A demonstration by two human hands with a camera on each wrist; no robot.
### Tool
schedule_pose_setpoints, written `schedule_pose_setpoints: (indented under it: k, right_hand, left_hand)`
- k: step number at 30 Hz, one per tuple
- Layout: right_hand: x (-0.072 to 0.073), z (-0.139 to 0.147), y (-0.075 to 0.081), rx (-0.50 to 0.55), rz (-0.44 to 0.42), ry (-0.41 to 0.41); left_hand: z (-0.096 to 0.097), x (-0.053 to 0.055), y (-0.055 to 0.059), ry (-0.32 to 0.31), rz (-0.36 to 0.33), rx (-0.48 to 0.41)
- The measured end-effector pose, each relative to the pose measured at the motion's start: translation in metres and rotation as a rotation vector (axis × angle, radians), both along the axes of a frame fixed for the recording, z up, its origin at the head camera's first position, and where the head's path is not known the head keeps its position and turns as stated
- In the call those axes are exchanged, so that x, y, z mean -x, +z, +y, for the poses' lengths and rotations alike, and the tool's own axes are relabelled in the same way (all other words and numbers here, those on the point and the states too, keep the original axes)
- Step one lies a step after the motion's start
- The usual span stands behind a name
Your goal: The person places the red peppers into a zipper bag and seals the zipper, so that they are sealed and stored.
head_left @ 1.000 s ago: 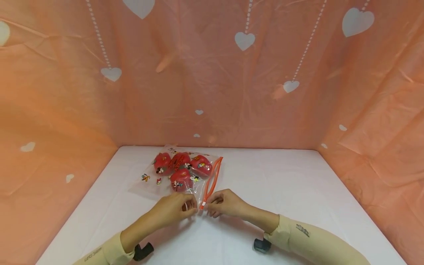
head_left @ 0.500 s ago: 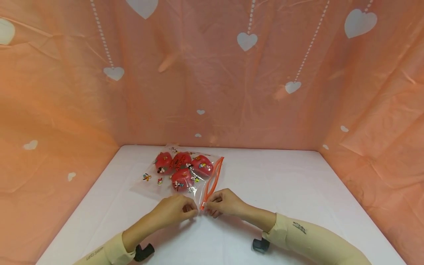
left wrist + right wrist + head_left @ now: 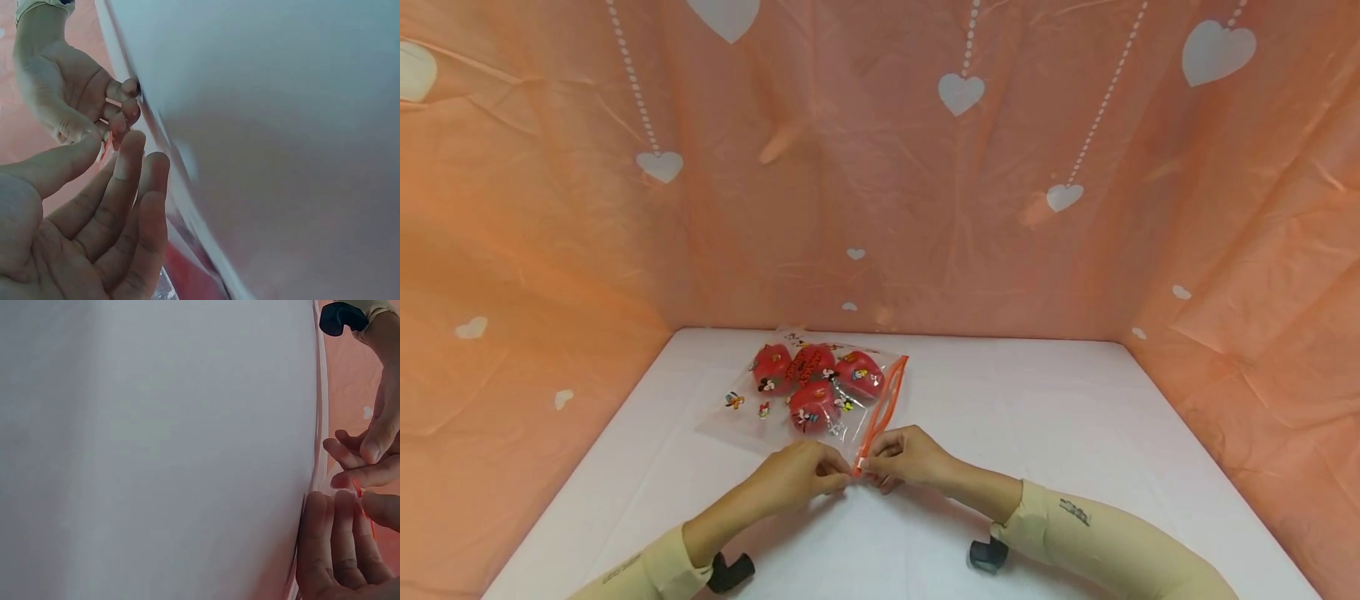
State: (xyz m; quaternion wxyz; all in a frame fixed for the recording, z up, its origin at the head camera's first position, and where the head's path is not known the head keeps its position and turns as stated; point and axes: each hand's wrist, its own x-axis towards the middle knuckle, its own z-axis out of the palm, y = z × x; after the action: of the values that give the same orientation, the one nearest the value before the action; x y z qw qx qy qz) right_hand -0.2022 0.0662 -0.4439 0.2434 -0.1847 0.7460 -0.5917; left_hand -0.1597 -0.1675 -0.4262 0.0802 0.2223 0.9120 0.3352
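Observation:
A clear zip bag (image 3: 745, 429) with cartoon prints lies on the table, holding several round red objects (image 3: 812, 406). Its orange zip strip (image 3: 891, 400) runs along the right side, the two edges spread apart in the middle. At the near corner, my left hand (image 3: 793, 479) pinches the bag's edge between thumb and forefinger. Facing it, my right hand (image 3: 917, 461) pinches the white slider (image 3: 861, 463) near the strip's end. In the left wrist view, a bit of orange strip (image 3: 107, 147) shows between the two hands' fingertips; the right wrist view shows the hands meeting likewise.
A white cloth covers the table (image 3: 1045, 417). Peach curtains (image 3: 880, 208) with white hearts stand behind it and on both sides. Dark wrist-worn devices (image 3: 730, 573) hang under both cuffs, close over the tabletop.
My right fingertips have come in from just beside the strip's end to pinch the slider. My left fingertips have moved slightly right, closer to the strip. The bag lies nearly as before.

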Motion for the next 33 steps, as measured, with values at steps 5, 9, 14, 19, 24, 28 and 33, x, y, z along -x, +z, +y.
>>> schedule_pose_setpoints:
  k: [5,9,14,19,24,28,33]
  right_hand:
    - [0.0012,-0.0009,-0.0018,0.019,-0.011,-0.002]
    - [0.0022,-0.0019,-0.0025,0.030,-0.023,-0.006]
    - [0.0025,-0.0033,-0.0023,0.054,-0.038,-0.003]
    - [0.0027,-0.0059,-0.0035,0.077,-0.052,0.000]
    - [0.0025,-0.0076,-0.0043,0.069,-0.042,-0.002]
    - [0.0030,-0.0076,-0.0038,0.036,-0.016,-0.003]
    - [0.0017,-0.0090,-0.0017,-0.001,0.020,-0.007]
  left_hand:
    - [0.0014,0.0023,-0.0008,0.026,-0.041,-0.050]
    - [0.0028,0.0036,0.0000,0.044,-0.046,-0.077]
    - [0.0034,0.0045,-0.0003,0.044,-0.031,-0.104]
    - [0.0031,0.0065,-0.0029,0.063,-0.022,-0.107]
    - [0.0032,0.0075,-0.0038,0.074,-0.012,-0.108]
    - [0.0035,0.0075,-0.0029,0.085,-0.018,-0.106]
    - [0.0037,0.0085,-0.0026,0.091,-0.027,-0.102]
